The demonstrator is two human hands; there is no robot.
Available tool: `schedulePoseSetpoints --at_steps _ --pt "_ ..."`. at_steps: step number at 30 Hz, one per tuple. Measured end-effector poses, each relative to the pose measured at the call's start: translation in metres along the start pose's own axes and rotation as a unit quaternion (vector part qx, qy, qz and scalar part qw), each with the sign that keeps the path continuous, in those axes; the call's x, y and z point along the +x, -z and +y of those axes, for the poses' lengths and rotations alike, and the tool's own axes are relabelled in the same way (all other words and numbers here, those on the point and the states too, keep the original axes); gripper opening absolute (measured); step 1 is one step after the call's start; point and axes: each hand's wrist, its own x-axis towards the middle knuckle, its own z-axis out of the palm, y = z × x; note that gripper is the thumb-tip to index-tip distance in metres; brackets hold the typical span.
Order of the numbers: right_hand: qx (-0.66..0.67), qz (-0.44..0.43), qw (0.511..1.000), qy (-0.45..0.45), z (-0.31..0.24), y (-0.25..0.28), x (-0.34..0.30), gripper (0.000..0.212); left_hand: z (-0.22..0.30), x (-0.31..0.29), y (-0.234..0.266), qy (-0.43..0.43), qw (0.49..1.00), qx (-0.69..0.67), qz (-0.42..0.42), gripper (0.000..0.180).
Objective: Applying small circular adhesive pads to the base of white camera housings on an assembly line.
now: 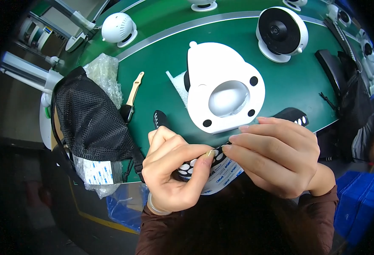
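My left hand (174,170) and my right hand (276,157) meet close to my body over a curved backing sheet (221,176) that carries black round pads. Both hands pinch the sheet, thumb tips almost touching at its upper edge. Just beyond my fingers lies a white fan base (223,87), bottom up, with a hollow middle and three black round pads on it. The sheet's black ends (159,119) stick out to both sides behind my hands.
The work sits on a green conveyor belt (161,63). A black mesh bag (91,119) holds packets at the left. A wooden-handled tool (132,95) lies beside it. White round fans (282,32) stand farther back; blue crates (361,199) are at the lower right.
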Motion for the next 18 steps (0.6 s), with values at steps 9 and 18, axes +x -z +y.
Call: schedulePoseSetpoints --at_steps 9,18 --pt "0.158 -0.124 0.974 -0.108 0.011 0.002 0.022 0.015 -0.005 0.001 0.003 -0.016 1.000 0.000 -0.005 0.011" --pt "0.070 -0.118 0.990 -0.019 0.007 0.006 0.027 0.018 -0.013 0.004 0.000 -0.005 1.000 -0.017 0.015 0.009"
